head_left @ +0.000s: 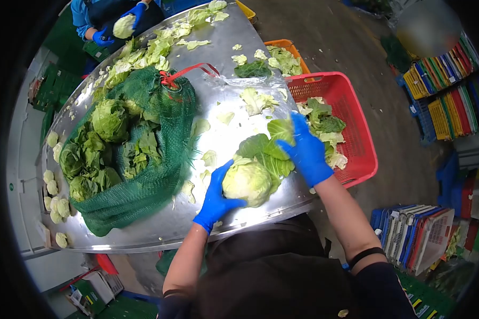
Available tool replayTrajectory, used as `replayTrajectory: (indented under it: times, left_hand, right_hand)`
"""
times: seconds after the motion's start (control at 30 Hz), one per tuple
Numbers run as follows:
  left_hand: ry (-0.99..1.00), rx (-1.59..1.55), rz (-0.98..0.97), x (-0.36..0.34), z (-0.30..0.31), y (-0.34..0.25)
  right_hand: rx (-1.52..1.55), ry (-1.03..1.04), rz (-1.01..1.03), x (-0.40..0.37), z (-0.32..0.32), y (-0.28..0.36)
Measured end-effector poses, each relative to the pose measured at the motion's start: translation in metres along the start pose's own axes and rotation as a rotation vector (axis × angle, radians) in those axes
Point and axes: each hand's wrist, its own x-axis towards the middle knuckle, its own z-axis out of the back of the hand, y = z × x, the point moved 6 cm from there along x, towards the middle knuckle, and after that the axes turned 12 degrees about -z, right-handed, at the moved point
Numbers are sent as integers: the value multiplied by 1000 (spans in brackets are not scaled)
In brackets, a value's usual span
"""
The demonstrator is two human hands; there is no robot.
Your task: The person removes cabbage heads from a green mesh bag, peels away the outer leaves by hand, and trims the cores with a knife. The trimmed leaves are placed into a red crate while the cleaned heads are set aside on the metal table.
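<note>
A pale green cabbage (pixel 247 183) sits near the front edge of the metal table, with my left hand (pixel 215 199) cupped around its left side. Darker outer leaves (pixel 271 154) spread from its upper right. My right hand (pixel 308 154) is closed on one of these leaves, thumb over it and fingers partly behind. Both hands wear blue gloves. To the left lies a green net bag (pixel 173 151) with a red tie, opened over several leafy cabbages (pixel 110 120). Loose leaves (pixel 256 101) are scattered beyond my hands.
A red crate (pixel 359 125) holding leaves stands against the table's right edge, with an orange crate (pixel 282 43) behind it. Several trimmed cabbages (pixel 52 187) line the left edge. Across the table, a person's gloved hand (pixel 139 13) holds a cabbage (pixel 124 26). Stacked crates (pixel 410 234) stand at right.
</note>
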Motion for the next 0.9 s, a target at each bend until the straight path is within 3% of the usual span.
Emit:
replayTrajectory:
  times: [0.03,0.1,0.17,0.23,0.27,0.3,0.37,0.43,0.47,0.57,0.6,0.73,0.77,0.83,0.9]
  left_hand:
    - [4,-1,-2,9,0,-2]
    - [-70,160,-107,24,6,-18]
    - [-375,-99,21,22,14,-19]
    - [-459,187,-18,12,22,-18]
    - [-400,184,17,9,14,-5]
    - [-356,-218,119,14,-11,-10]
    - [-362,245,13,27,-15,-18]
    - [-336,314,43,40,-14,-22]
    - [-302,385,68,44,-14,-27]
    - [-231,537,72,53,-20,-36]
    - [-229,596,60,54,-24,-39]
    - [-168,633,84,52,-34,-37]
    - [-167,633,79,51,-33,-34]
    - [-162,635,-46,47,-34,-39]
    - [-134,690,-75,37,-38,-44]
  right_hand:
    - [-1,-3,-2,-8,2,16]
    - [213,327,230,-31,-12,60]
    - [284,380,121,-29,-34,38]
    - [353,428,19,-26,-40,26]
    - [288,437,-87,-26,-39,17]
    - [220,447,-194,-30,-39,8]
    - [251,450,-170,-37,-42,6]
    - [157,390,-156,-38,-39,2]
    - [8,262,-26,-36,-28,7]
    - [-151,243,143,-35,-17,27]
    - [-273,414,113,-37,-16,40]
    - [-269,477,179,-27,-22,49]
    - [-269,473,179,-16,-26,45]
    - [-67,361,-11,14,-29,27]
    - [-37,401,-131,19,-26,28]
